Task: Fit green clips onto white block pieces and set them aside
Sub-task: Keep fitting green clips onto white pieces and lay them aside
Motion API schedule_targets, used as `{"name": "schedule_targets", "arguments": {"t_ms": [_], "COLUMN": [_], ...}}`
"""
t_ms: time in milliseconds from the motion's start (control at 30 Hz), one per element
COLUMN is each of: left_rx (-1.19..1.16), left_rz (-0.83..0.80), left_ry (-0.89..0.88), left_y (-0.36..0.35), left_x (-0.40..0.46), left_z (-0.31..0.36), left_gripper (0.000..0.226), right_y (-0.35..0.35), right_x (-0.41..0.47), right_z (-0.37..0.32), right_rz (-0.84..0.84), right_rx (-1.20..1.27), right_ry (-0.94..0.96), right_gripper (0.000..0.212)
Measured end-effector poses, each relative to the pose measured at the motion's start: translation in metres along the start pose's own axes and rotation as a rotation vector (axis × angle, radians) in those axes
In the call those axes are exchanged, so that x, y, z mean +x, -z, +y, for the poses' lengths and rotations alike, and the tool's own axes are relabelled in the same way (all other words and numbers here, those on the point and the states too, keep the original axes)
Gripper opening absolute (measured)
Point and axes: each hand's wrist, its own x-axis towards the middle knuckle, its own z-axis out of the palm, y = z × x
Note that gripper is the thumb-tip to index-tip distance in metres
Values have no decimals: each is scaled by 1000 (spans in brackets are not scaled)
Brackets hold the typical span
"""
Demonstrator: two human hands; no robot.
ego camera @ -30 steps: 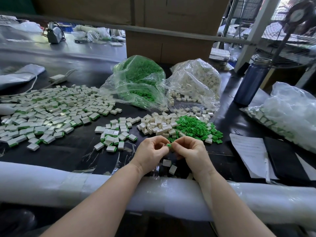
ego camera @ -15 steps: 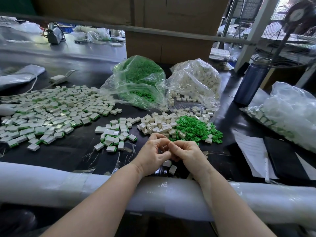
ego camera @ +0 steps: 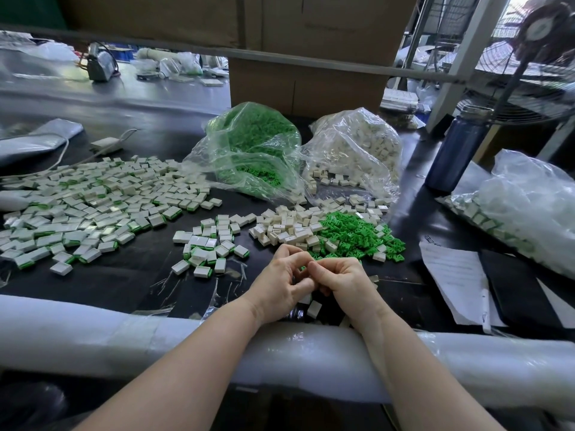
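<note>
Loose green clips point(ego camera: 357, 234) heaped on the table, touching a pile of bare white block pieces point(ego camera: 286, 227) on their left

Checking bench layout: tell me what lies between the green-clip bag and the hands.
Head view: loose white blocks lie between the green-clip bag and hands.

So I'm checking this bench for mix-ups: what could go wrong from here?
1. The loose green clips lie against the bare white blocks; sweeping could mix them.
2. Loose blocks lie under both hands, left hand and right hand, near the padded table edge; a nudge might drop them.
</note>
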Motion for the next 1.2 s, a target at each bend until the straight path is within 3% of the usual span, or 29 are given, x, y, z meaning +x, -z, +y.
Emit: {"name": "schedule_targets", "arguments": {"t_ms": [267,533,933,1200], "left_rx": [-1,3,-75,-31], "left_rz": [-6,-15,-1,-5], "left_ry": [8,7,4,-10], "left_y": [0,0,0,-1], "left_x": [0,0,1,1], "left_z": [1,0,0,-1], "left_gripper": [20,8,25,22], "right_y": [0,-1,0,0], "right_x": [-1,-2,1,2], "right_z": [-2,-5,0,1], "right_rz": [-11,-17,-27,3], "right_rx": [16,54,67,47], "right_ry": [-1,3,-22,-6], "right_gripper": [22,22,22,23]}}
